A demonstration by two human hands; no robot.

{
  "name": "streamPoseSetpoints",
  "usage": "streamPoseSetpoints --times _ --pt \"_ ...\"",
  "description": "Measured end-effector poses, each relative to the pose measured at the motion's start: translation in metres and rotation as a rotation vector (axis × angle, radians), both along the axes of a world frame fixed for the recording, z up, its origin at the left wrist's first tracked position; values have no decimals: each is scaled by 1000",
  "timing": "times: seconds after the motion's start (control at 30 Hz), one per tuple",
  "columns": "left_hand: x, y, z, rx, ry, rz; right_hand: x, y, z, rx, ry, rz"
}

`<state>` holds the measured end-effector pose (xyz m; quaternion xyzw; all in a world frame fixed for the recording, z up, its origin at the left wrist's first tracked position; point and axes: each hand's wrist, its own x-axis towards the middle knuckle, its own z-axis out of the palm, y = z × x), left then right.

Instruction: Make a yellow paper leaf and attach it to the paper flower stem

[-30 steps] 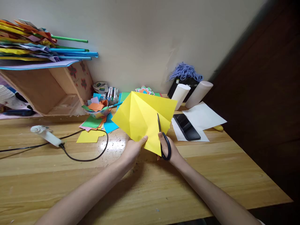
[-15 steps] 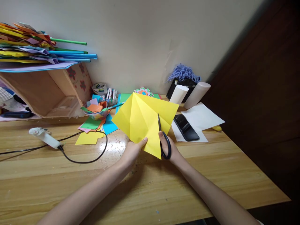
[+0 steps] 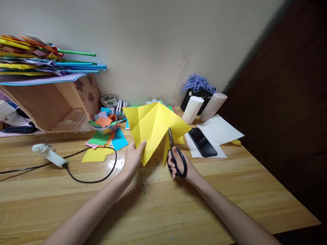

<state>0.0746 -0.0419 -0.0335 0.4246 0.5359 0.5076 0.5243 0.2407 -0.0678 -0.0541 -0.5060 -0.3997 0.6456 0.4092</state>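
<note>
Left hand: the thumb lies on the front of a creased, yellow paper sheet, pinching its lower left part; the other fingers are mostly hidden. Right hand: the fingers curl through the loops of black-handled metal scissors. The blades point away from the wearer and meet the sheet at the top of a gap in its near edge; whether they are parted cannot be told. The sheet is held above the brown wooden table.

Step in hand, as judged: cutting the sheet. The next move calls for steady paper and blades aligned with the gap.

Right of the sheet: a black, rectangular phone on white paper. Left of the sheet: a clear bowl of coloured scraps and, farther left, a white glue gun.
</note>
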Motion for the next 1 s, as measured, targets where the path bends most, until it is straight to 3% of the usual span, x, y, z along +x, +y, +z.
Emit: streamPoseSetpoints --times 0.27,0.47,1.0 --pt "-15 16 4 204 299 57 0 3 -7 -71 137 136" --pt "-11 12 0 181 283 -10 0 5 -10 -41 141 84" --pt "-5 1 11 129 266 -32 1 5 -6 -19 103 39"
